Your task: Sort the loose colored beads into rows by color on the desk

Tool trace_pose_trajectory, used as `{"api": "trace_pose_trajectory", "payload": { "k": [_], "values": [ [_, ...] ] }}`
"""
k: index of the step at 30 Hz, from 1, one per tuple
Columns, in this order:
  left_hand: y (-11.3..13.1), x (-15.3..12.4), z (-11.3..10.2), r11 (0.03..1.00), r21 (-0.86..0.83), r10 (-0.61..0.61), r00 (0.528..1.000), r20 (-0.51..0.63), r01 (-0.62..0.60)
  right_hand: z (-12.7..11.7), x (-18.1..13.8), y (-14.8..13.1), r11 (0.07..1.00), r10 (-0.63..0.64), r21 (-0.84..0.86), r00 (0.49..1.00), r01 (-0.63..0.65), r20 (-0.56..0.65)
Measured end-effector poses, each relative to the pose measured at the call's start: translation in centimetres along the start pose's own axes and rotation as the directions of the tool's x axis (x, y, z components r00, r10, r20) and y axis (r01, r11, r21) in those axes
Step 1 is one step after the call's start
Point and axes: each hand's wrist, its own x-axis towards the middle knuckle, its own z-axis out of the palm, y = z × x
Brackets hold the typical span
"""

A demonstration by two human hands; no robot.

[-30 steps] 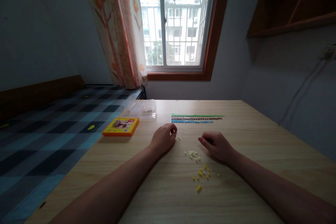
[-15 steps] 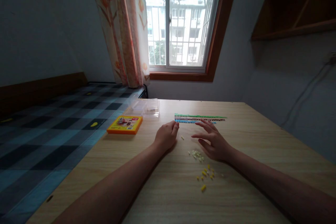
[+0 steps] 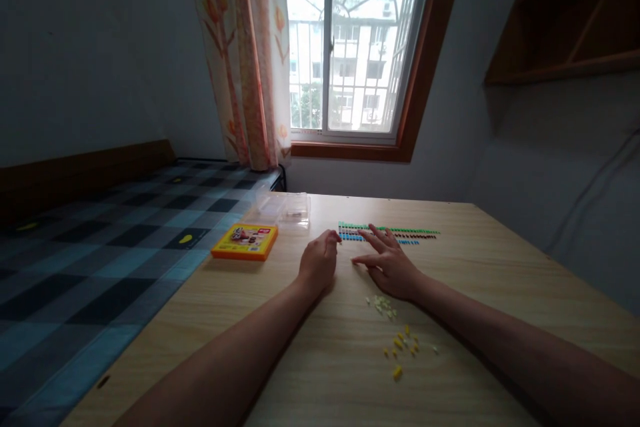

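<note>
My left hand [image 3: 319, 260] rests on the table with its fingers curled together at the left end of the rows. Whatever its fingertips may hold is too small to make out. To its right, my right hand [image 3: 393, 265] has its fingers spread low over the tabletop, index finger reaching toward the left hand. Behind the hands, small blocks lie in long lines: a green row [image 3: 415, 231], a dark brown row [image 3: 425, 237] and a blue row [image 3: 351, 237]. The right fingers hide part of these rows. Nearer me lies a pile of pale cream pieces [image 3: 384, 307].
Loose yellow pieces [image 3: 398, 343] are scattered in front of the cream pile. On the left stand a yellow-orange box [image 3: 245, 243] and clear plastic trays [image 3: 296, 209]. A checked bed [image 3: 150, 253] borders the wooden table [image 3: 300, 373] on the left.
My right hand has moved left, closer to my left hand. A single cream piece seen between the hands earlier no longer shows. The whole view has shifted slightly.
</note>
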Motion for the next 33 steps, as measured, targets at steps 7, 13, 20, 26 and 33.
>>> {"api": "trace_pose_trajectory", "payload": {
  "k": [7, 13, 20, 26, 33],
  "values": [
    [-0.4, 0.0, 0.2, 0.997, -0.07, -0.028, 0.999, -0.046, 0.025, 1.5, 2.8, -0.5, 0.992, 0.117, -0.043, 0.992, -0.119, -0.045],
    [-0.6, 0.2, 0.3, 0.993, -0.109, -0.057, 0.997, -0.052, 0.052, 2.2, 3.7, -0.2, 0.988, 0.153, -0.021, 0.988, -0.154, -0.023],
    [-0.3, 0.2, 0.2, 0.991, -0.112, -0.084, 0.995, -0.05, 0.078, 2.5, 3.6, 0.2, 0.978, 0.209, -0.004, 0.978, -0.209, 0.013],
    [-0.2, 0.1, 0.1, 0.991, -0.116, -0.069, 0.997, -0.045, 0.063, 2.7, 3.6, 0.2, 0.981, 0.196, 0.002, 0.981, -0.196, 0.01],
    [-0.2, 0.1, 0.2, 0.996, -0.085, -0.043, 0.998, -0.038, 0.04, 3.0, 3.6, 0.4, 0.984, 0.173, 0.035, 0.985, -0.172, -0.026]
  ]
}}
